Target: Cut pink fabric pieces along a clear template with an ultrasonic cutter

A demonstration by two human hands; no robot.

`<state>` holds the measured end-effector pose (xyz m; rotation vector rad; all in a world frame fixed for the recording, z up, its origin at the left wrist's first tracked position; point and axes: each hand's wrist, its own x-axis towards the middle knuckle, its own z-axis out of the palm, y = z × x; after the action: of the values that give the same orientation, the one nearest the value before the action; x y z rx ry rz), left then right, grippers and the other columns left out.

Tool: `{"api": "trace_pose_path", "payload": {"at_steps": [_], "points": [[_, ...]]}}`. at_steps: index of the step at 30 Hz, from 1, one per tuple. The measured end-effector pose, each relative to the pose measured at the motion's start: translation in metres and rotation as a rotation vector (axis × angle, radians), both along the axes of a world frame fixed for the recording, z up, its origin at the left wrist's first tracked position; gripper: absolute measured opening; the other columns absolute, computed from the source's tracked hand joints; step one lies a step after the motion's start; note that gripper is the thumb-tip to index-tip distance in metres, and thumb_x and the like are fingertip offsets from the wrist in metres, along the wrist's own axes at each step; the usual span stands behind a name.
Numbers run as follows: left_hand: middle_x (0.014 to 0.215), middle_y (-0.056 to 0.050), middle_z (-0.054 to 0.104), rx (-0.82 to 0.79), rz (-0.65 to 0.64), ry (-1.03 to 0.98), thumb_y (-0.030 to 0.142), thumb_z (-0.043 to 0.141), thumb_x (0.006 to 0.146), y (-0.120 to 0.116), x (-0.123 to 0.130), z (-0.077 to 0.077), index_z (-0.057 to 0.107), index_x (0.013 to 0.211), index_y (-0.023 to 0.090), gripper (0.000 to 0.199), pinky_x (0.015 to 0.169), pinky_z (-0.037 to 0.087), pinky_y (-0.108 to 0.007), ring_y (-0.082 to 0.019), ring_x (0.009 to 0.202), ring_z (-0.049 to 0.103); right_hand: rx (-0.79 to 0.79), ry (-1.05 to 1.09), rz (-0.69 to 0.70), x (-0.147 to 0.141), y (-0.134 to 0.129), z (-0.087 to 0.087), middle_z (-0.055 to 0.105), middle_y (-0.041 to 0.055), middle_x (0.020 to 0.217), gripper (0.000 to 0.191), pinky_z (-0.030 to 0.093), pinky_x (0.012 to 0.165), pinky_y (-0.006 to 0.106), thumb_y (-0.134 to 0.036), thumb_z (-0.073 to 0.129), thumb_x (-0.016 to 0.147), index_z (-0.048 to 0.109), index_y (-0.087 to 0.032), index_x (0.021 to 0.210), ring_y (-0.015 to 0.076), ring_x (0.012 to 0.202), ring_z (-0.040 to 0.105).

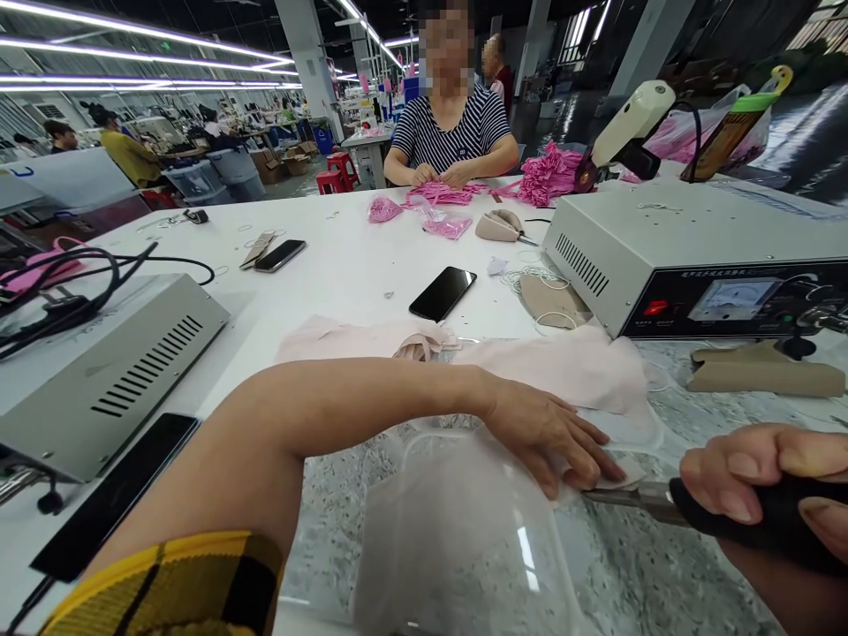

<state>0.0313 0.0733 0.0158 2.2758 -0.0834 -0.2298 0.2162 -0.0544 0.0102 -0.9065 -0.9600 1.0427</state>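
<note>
My left hand (553, 437) reaches across the table, fingers stretched out and pressing down on a small pale scrap of fabric (632, 473). Beside its fingertips is the narrow metal tip of a black-handled tool (653, 502). My right hand (768, 477) is wrapped round that handle at the right edge; whether it is scissors or a knife I cannot tell. Below my left wrist lies a clear plastic sheet (477, 539) with rounded corners, pale cloth showing through it. Pale pink fabric pieces (563, 367) lie just beyond my forearm.
A grey box with a meter (715, 256) stands at right, another grey box (112, 371) at left. Phones (442, 293) lie on the white table. Across it, a person in a striped top (457, 132) handles pink straps (443, 193). A white handheld device (632, 124) stands on the right box.
</note>
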Motion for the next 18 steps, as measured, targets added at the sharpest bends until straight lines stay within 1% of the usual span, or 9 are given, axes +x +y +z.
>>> {"api": "trace_pose_path", "payload": {"at_steps": [3,6,10,13,15,18], "points": [[0.130,0.008,0.059,0.031,-0.014,-0.034,0.032,0.075,0.074,0.0007,-0.0007,-0.0007,0.069,0.073,0.026,0.009,0.114,0.022,-0.032,-0.024,0.141,0.032,-0.041,0.020,0.017,0.0030,-0.0025,-0.0035,0.041,-0.0023,0.071,0.038,0.044,0.045,0.034,-0.039,0.083,0.061,0.049,-0.025,0.071,0.0115,0.046,0.034],[0.131,0.007,0.058,0.047,-0.028,-0.038,0.032,0.074,0.077,0.0009,-0.0015,-0.0002,0.069,0.074,0.025,0.009,0.114,0.022,-0.034,-0.024,0.141,0.032,-0.029,-0.007,0.038,0.0049,-0.0043,-0.0039,0.041,-0.0020,0.071,0.037,0.041,0.043,0.034,-0.039,0.080,0.064,0.047,-0.025,0.070,0.0119,0.046,0.034],[0.125,0.010,0.061,0.016,0.011,-0.049,0.029,0.078,0.071,0.0004,-0.0020,0.0007,0.069,0.069,0.027,0.010,0.114,0.023,-0.031,-0.023,0.139,0.035,-0.011,-0.028,0.030,0.0043,-0.0056,-0.0034,0.040,-0.0016,0.070,0.037,0.037,0.040,0.032,-0.039,0.080,0.064,0.047,-0.025,0.072,0.0126,0.046,0.034],[0.126,0.010,0.061,0.011,0.011,-0.043,0.027,0.080,0.069,0.0004,-0.0022,-0.0001,0.069,0.071,0.027,0.011,0.115,0.022,-0.031,-0.022,0.140,0.033,-0.035,-0.006,0.030,0.0021,-0.0062,-0.0024,0.040,-0.0015,0.070,0.041,0.040,0.041,0.033,-0.041,0.081,0.063,0.044,-0.025,0.069,0.0124,0.045,0.035],[0.128,0.009,0.059,0.017,-0.003,-0.042,0.030,0.077,0.073,0.0009,-0.0025,-0.0015,0.069,0.073,0.027,0.009,0.115,0.021,-0.031,-0.022,0.141,0.032,-0.060,0.018,0.028,0.0011,-0.0065,-0.0015,0.041,-0.0013,0.070,0.045,0.042,0.042,0.034,-0.040,0.084,0.061,0.042,-0.024,0.066,0.0131,0.046,0.036],[0.130,0.005,0.059,0.040,-0.036,-0.087,0.035,0.072,0.079,0.0021,-0.0028,-0.0042,0.070,0.077,0.025,0.010,0.115,0.022,-0.035,-0.025,0.140,0.034,-0.051,0.017,0.025,0.0016,-0.0064,-0.0009,0.042,-0.0006,0.068,0.047,0.038,0.040,0.034,-0.038,0.085,0.059,0.040,-0.024,0.064,0.0140,0.045,0.036]]}}
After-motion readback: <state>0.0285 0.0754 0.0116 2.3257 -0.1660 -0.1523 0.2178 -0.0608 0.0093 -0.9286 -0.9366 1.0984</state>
